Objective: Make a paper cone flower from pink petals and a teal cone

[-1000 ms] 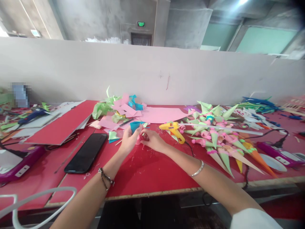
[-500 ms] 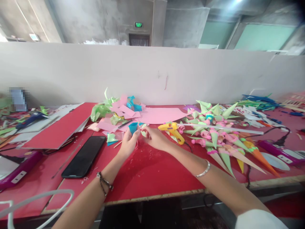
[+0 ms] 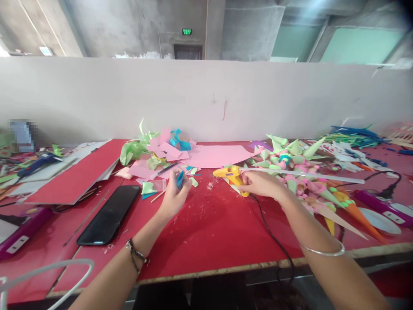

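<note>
The step in hand looked to be gluing: the left hand (image 3: 172,196) held a small blue paper piece (image 3: 180,179) while the right hand (image 3: 263,184) had gone to the yellow glue gun (image 3: 229,174). To do this well, my judgement was that the blue piece wanted to be kept steady and turned so its open edge faced right, toward the nozzle; the gun should be lifted by its handle with the cord (image 3: 274,241) trailing free, kept off the pile of paper cones (image 3: 300,181) just to its right, and only a small bead laid down.

Left fingers: curled narrow, thumb and forefinger pinched on the blue piece, which stood up from the fingertips, lifted a little off the red table (image 3: 209,232), left of centre, just near of the pink and green paper scraps (image 3: 151,157). How much of the piece lay inside the hand could not be told.

Right fingers: closed loosely round the gun's handle, knuckles up; the gun's body pointed left and seemed to rest on the table. Whether a finger lay on the trigger could not be seen.

A black phone (image 3: 109,214) lay flat on the near left, well apart from both hands.
</note>
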